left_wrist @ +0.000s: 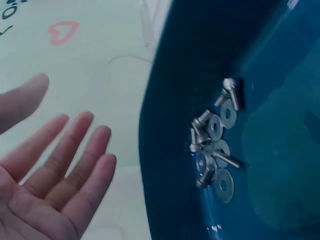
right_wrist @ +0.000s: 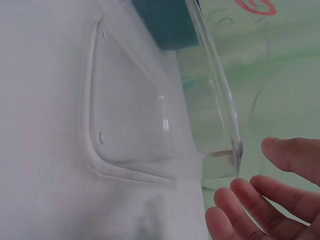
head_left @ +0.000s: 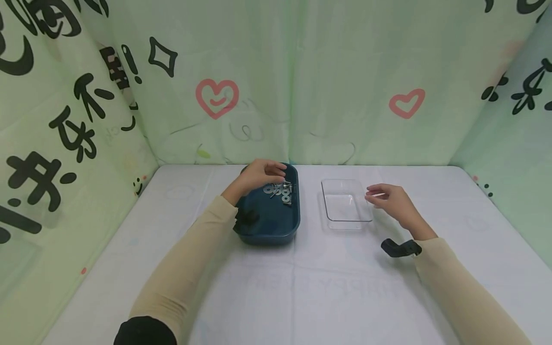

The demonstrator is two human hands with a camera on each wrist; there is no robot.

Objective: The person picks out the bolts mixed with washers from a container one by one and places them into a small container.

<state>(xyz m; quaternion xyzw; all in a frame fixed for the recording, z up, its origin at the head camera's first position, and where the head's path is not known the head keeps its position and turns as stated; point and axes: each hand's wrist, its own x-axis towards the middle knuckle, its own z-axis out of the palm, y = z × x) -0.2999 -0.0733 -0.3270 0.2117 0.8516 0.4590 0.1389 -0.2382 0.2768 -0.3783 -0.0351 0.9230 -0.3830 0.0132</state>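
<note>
My left hand (head_left: 260, 173) hovers over the far part of a dark blue tray (head_left: 269, 230), fingers relaxed and nothing in them. Inside the tray, near its far right side, lie several metal bolts (left_wrist: 227, 159) and flat washers (left_wrist: 225, 186) in a loose pile. In the left wrist view the thumb stands apart from the fingers. My right hand (head_left: 390, 201) is at the right side of a clear plastic box (head_left: 345, 220), its fingertips right by the rim. Loosely bent, its fingers hold nothing. The bottom of the clear box (right_wrist: 130, 110) shows bare.
Both containers stand on a table with a white cloth (head_left: 258, 297), the tray left of the box. Green curtains (head_left: 345, 72) with printed hearts and black characters enclose the back and sides. A black wrist mount (head_left: 401, 248) juts from the right sleeve.
</note>
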